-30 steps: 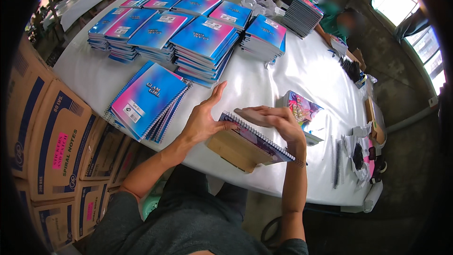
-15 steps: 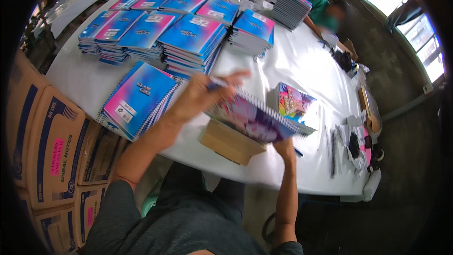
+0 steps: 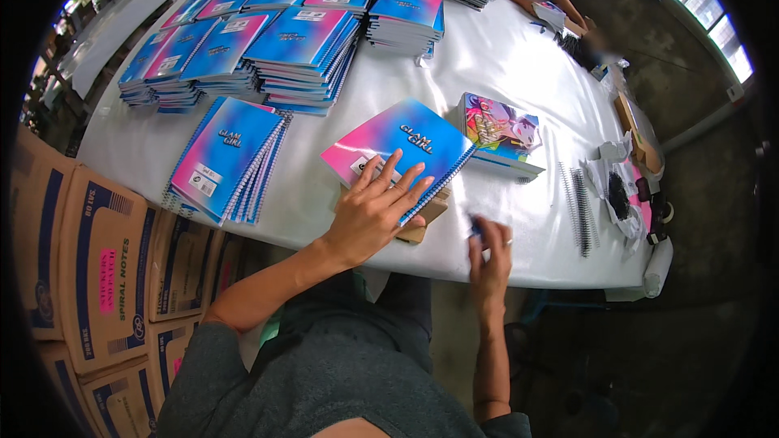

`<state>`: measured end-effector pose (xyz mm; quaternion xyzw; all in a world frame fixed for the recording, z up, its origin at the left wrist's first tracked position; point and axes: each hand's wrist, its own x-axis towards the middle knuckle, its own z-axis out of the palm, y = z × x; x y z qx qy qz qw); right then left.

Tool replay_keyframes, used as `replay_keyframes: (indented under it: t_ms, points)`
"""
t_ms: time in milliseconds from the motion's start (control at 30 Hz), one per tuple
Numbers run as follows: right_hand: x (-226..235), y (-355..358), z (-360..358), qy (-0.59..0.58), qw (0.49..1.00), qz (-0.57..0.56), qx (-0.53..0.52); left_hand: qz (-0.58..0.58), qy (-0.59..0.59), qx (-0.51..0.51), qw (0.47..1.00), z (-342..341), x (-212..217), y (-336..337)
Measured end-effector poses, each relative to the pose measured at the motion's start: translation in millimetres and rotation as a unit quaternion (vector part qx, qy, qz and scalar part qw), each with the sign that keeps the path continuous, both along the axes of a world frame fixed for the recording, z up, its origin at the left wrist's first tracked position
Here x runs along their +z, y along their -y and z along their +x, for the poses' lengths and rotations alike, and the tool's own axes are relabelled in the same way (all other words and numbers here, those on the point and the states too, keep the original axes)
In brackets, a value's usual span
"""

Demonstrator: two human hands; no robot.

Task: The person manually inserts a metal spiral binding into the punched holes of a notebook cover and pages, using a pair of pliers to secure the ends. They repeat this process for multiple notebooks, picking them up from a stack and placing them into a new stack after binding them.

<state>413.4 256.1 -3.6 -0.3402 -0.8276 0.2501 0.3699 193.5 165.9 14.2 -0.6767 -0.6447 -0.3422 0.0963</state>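
A spiral notebook (image 3: pixel 406 136) with a pink and blue cover lies tilted on a brown cardboard block (image 3: pixel 422 223) near the table's front edge. My left hand (image 3: pixel 375 203) rests flat on its cover, fingers spread, close to the wire spiral. To the right, my right hand (image 3: pixel 490 255) is closed around a small dark blue object (image 3: pixel 475 225), slim like a pen, though blur hides its kind. Beyond that hand stands a stack of notebooks (image 3: pixel 501 126) with a colourful cartoon cover on top. Left of my left hand is another pile of pink and blue notebooks (image 3: pixel 231 154).
Several notebook stacks (image 3: pixel 300 40) fill the far left of the white table (image 3: pixel 479 57). Loose wire spirals (image 3: pixel 580 211) and crumpled plastic (image 3: pixel 610 182) lie at the right. Cardboard cartons (image 3: pixel 109 268) stand on the left. A co-worker's arm (image 3: pixel 519 2) reaches in at the far side.
The notebook, held raised in both hands before, now lies on the block with its pink and blue cover up. My right hand has let go of it and holds the dark blue object.
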Motion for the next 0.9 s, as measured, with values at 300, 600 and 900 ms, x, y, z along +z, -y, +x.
replay_keyframes:
  t_ms: [300,600,900]
  points:
    - [15.5,44.6,-21.4,0.012,0.998,0.043,0.046,0.023,-0.061,0.035,0.997,7.2,5.1,-6.2]
    - [48.6,29.5,-24.4,0.015,0.905,-0.399,0.149,0.035,-0.067,0.050,0.996,-5.5,1.7,-1.9]
    - [39.6,-54.9,-22.7,0.048,0.993,-0.098,0.050,0.111,0.009,0.179,0.978,-101.6,76.6,40.7]
